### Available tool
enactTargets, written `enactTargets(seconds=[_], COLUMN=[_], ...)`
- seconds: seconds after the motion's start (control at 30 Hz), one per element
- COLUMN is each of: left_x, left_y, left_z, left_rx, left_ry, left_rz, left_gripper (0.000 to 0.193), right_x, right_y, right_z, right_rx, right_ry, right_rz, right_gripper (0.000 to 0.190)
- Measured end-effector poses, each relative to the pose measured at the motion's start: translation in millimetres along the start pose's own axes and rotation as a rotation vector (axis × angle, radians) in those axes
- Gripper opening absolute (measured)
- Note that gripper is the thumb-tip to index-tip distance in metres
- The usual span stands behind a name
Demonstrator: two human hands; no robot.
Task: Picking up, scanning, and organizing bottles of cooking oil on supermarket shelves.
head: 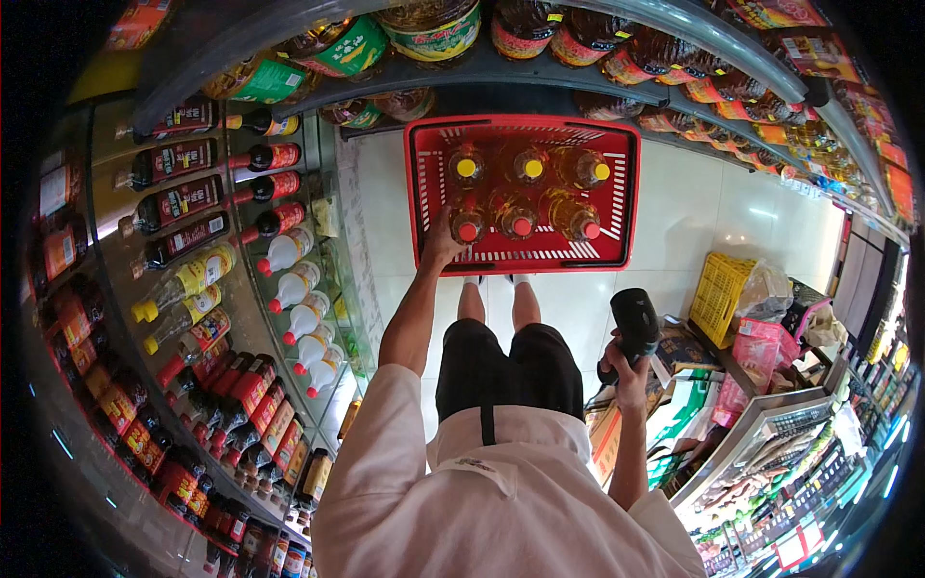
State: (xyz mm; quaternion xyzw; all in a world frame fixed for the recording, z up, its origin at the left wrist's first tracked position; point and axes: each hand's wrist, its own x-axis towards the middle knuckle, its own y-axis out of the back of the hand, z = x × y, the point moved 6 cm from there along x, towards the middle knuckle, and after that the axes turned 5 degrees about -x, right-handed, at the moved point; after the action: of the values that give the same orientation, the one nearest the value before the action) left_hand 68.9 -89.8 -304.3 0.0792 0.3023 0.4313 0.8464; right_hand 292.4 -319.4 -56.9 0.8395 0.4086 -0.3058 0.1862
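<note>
A red plastic shopping basket [626, 217] is in front of me, holding two rows of oil bottles. The farther row has yellow caps, the nearer row red caps. At the basket's near left corner, my left hand [442, 242] touches or grips the leftmost red-capped oil bottle [468, 220]; its fingertips are partly hidden. Off to the right, away from the basket, my right hand [627, 368] is closed around a black handheld scanner [636, 321], whose wide head points up and away from me.
Shelves of sauce bottles [173, 162] and white red-capped bottles [289, 249] line the left. Large oil jugs [430, 32] stand on a shelf beyond the basket. On the right are a yellow crate [719, 292], cardboard boxes and a produce display [766, 448].
</note>
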Motion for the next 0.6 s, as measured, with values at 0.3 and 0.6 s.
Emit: enactTargets(seconds=[0.3, 0.6], left_x=[-8.8, 0.3], left_y=[-1.5, -5.9], left_z=[10.1, 25.9], left_rx=[0.085, -0.074], left_ry=[0.049, -0.023], left_rz=[-0.021, 0.091], left_gripper=[0.077, 0.081], right_x=[-1.7, -1.3], right_y=[0.9, 4.4], right_z=[7.7, 15.3], right_rx=[0.009, -0.037], right_ry=[-0.025, -0.045], right_rz=[-0.004, 0.027], right_gripper=[0.025, 0.024])
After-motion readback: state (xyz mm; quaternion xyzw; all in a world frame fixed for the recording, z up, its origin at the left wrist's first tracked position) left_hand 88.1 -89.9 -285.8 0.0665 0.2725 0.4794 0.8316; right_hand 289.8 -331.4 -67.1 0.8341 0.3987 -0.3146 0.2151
